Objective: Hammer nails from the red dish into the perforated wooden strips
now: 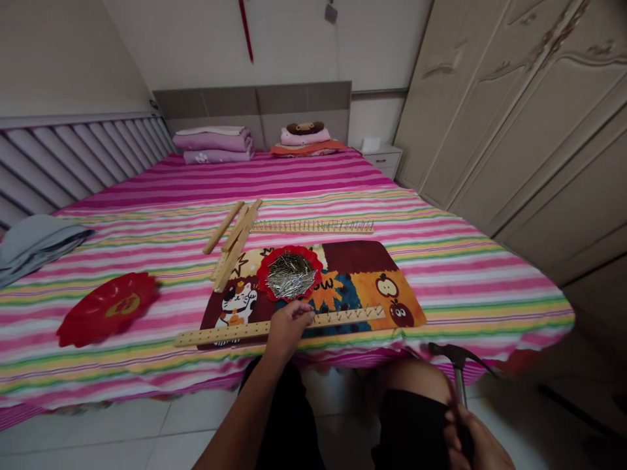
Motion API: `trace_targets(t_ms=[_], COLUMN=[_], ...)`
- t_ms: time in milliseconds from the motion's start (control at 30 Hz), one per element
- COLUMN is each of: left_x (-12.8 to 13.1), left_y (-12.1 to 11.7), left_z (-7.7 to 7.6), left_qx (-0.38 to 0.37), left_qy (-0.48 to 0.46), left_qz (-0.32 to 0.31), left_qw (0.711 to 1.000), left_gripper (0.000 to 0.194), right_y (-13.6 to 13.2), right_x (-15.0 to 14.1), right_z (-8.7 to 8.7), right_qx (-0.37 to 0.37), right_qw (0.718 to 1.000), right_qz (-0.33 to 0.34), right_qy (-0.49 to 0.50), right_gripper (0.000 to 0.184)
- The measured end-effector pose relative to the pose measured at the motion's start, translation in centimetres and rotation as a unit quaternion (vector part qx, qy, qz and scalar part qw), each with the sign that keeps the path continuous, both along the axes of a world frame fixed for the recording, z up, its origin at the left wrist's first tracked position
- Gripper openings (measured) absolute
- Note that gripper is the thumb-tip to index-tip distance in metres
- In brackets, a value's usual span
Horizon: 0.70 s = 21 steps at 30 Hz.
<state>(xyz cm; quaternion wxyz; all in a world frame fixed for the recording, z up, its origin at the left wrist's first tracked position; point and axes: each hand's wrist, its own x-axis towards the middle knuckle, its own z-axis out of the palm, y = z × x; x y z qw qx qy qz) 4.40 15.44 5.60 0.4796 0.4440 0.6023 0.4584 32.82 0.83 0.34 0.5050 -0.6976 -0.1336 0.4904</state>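
My left hand (289, 324) rests on a long wooden strip (220, 333) that lies across the near edge of a patchwork mat (362, 274) on the bed. Its fingers are pinched together at the strip, with whatever they hold too small to make out. Several nails stand along the strip's right part (353, 314). Just beyond the hand a red dish (290, 272) is heaped with metal nails. My right hand (473, 440) is low by my knee, wrapped round the handle of a claw hammer (458, 362) whose head points up.
More wooden strips (235, 235) lie stacked at the mat's far left, and another nailed strip (313, 226) lies behind the mat. An empty red dish (105, 310) sits at left, grey cloth (36, 241) further left. Folded bedding (213, 143) is at the headboard. Wardrobe doors (529, 130) stand on the right.
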Motion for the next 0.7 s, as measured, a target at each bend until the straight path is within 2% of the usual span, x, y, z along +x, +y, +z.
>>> trace_targets(t_ms=[200, 433, 600, 700], left_x=[0.8, 1.2, 1.5, 1.6], left_y=[-0.3, -0.9, -1.4, -1.6], left_z=[-1.6, -1.8, -1.5, -1.8], left_qx=[0.022, 0.047, 0.082, 0.125], left_qy=[0.038, 0.122, 0.219, 0.281], left_qz=[0.013, -0.001, -0.016, -0.027], left_qw=[0.999, 0.991, 0.972, 0.951], left_gripper=[0.016, 0.011, 0.010, 0.011], right_y=[-0.1, 0.1, -0.2, -0.1], right_x=[0.0, -0.2, -0.5, -1.2], right_z=[0.1, 0.5, 0.8, 1.8], right_qx=[0.001, 0.002, 0.003, 0.004], right_qw=[1.000, 1.000, 1.000, 1.000], right_qz=[0.000, 0.006, 0.004, 0.009], right_qy=[0.008, 0.008, -0.013, -0.028], right_gripper=[0.041, 0.041, 0.041, 0.044])
